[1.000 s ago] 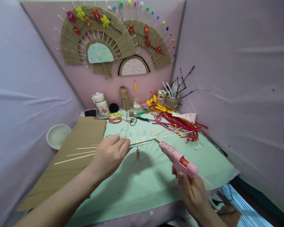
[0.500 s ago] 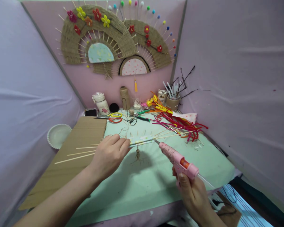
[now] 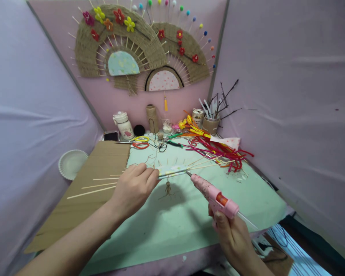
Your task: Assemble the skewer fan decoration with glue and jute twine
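Observation:
My left hand (image 3: 136, 188) is closed around the left end of a fan base (image 3: 172, 170) covered in pale blue patterned cloth. Thin wooden sticks stick out of the base on both sides, and a small twine tassel (image 3: 168, 188) hangs below it. My right hand (image 3: 232, 230) grips a pink hot glue gun (image 3: 214, 195) by its handle, with a clear glue stick out of its back end. The gun's nozzle is at the lower edge of the base, near its right end; I cannot tell whether it touches.
Brown cardboard (image 3: 103, 165) lies on the left of the pale green table (image 3: 218, 230). Scissors (image 3: 140, 145), pliers (image 3: 174, 143) and red and orange pipe cleaners (image 3: 221, 151) lie toward the back. A twine spool (image 3: 152, 119) and a white bottle (image 3: 123, 125) stand there. Two finished fans hang on the wall.
The glue gun's nozzle has shifted slightly left and down along the base's lower edge. My left hand keeps its hold, with the base tilted a little more into view.

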Action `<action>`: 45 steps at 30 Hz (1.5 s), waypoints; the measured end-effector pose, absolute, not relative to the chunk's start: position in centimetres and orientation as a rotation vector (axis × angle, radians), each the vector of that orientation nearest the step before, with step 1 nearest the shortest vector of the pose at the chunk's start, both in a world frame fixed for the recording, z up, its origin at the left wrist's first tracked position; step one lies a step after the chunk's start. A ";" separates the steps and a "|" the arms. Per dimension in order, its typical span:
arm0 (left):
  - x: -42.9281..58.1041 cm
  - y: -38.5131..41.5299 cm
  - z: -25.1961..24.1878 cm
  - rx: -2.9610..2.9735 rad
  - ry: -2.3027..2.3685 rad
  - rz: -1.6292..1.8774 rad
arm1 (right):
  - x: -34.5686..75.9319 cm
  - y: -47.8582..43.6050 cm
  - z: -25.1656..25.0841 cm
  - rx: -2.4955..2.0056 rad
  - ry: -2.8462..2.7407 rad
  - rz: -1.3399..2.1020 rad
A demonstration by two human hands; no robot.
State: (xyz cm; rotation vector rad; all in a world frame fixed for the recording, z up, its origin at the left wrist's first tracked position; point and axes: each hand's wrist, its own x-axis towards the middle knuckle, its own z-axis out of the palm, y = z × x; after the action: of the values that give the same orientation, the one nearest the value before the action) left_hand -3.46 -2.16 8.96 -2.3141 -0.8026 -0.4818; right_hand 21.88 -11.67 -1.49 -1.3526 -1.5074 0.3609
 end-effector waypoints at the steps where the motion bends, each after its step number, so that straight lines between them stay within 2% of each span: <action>1: -3.5 -2.2 9.0 -2.313 -0.803 -0.481 | 21.9 -11.7 -1.2 -1.351 -1.515 0.359; 12: -3.3 -2.2 9.0 -2.303 -0.797 -0.467 | 21.1 -11.7 -0.2 -1.292 -1.602 0.278; 45: -3.2 -2.3 9.0 -2.325 -0.802 -0.469 | 20.1 -11.8 0.4 -1.211 -1.666 0.405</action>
State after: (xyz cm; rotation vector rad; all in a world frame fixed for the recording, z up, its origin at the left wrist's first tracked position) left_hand -3.17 -2.34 8.95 -2.3247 -0.8023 -0.4694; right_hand 20.08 -11.82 0.40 -1.2105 -1.6660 0.4054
